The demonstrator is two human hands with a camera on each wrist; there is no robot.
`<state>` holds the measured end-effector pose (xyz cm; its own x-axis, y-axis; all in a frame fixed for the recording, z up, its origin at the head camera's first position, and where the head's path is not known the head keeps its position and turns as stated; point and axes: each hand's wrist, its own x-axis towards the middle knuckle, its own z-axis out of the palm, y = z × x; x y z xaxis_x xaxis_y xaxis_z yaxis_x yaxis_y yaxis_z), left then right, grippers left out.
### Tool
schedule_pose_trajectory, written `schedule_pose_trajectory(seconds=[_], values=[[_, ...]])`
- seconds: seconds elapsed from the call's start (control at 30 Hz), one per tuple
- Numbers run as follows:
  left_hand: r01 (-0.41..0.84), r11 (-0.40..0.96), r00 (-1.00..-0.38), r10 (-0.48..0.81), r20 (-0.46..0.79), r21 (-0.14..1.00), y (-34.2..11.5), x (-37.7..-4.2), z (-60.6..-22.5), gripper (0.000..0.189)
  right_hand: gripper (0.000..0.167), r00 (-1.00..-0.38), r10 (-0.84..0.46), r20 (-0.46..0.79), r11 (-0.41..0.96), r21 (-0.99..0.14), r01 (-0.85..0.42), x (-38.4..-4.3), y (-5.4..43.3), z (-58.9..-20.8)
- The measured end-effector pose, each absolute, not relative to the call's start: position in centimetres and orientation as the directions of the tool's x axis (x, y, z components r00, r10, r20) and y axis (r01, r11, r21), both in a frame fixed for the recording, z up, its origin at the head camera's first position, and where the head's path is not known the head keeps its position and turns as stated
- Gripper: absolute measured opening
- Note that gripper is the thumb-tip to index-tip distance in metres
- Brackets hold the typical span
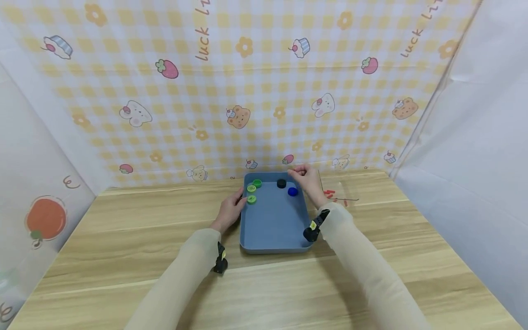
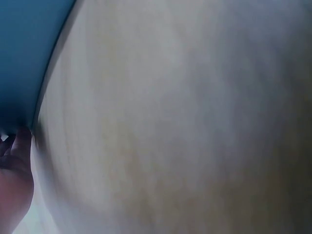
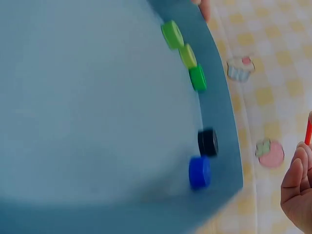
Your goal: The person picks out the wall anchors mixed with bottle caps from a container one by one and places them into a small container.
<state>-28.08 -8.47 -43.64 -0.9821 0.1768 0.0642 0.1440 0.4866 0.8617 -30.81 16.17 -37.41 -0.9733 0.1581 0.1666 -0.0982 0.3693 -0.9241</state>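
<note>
A blue-grey tray [image 1: 274,224] lies on the table between the hands. My left hand [image 1: 229,211] holds its left side at the rim, thumb toward the inside; the left wrist view catches only part of that hand [image 2: 14,180]. Small round caps sit inside the tray: a green one [image 1: 251,200], a yellow-green one [image 1: 251,188], another green one [image 1: 257,183], a black one [image 1: 281,183] and a blue one [image 1: 293,191]. Over the tray's far right corner, my right hand [image 1: 308,182] pinches a thin red piece [image 3: 308,131], partly cut off in the right wrist view.
To the right of the tray, several small red pieces [image 1: 329,192] lie in a clear, see-through container [image 1: 344,183], with a thin dark line along its near edge. A checked cloth [image 1: 264,91] with cartoon prints hangs behind the wooden table [image 1: 165,247]. White cloth flanks both sides.
</note>
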Motion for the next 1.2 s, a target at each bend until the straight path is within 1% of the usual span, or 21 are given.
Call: schedule_pose_trajectory(seconds=[0.27,0.37,0.5,0.63,0.87,1.1,1.2], values=[[0.137,0.479,-0.983,0.172,0.06,0.867,-8.3,-28.1,-43.5,0.05,0.025,-0.955,0.212,0.207,0.453,-0.887,-0.092,-30.3,20.3,-37.8],[0.137,0.475,-0.983,0.176,0.059,0.869,-8.3,-28.1,-43.5,0.05,0.024,-0.956,0.233,0.179,0.419,-0.905,-0.068,-29.9,21.4,-37.9],[0.133,0.468,-0.983,0.178,0.054,0.873,-8.2,-28.0,-43.6,0.05,0.024,-0.953,0.247,0.175,0.426,-0.903,-0.055,-29.3,23.0,-38.1],[0.132,0.47,-0.982,0.183,0.05,0.873,-8.2,-28.0,-43.7,0.05,0.026,-0.932,0.288,0.22,0.519,-0.854,-0.041,-29.0,24.6,-38.3],[0.111,0.473,-0.984,0.178,0.028,0.874,-8.4,-28.0,-43.6,0.05,0.028,-0.925,0.313,0.217,0.527,-0.849,-0.021,-28.4,26.9,-38.7],[0.119,0.477,-0.983,0.18,0.036,0.871,-8.4,-28.1,-43.5,0.05,0.025,-0.906,0.331,0.264,0.63,-0.776,0.004,-28.0,28.5,-38.9],[0.125,0.478,-0.983,0.176,0.044,0.87,-8.3,-28.1,-43.5,0.05,0.024,-0.901,0.333,0.277,0.65,-0.76,0.006,-27.9,29.1,-39.1]])
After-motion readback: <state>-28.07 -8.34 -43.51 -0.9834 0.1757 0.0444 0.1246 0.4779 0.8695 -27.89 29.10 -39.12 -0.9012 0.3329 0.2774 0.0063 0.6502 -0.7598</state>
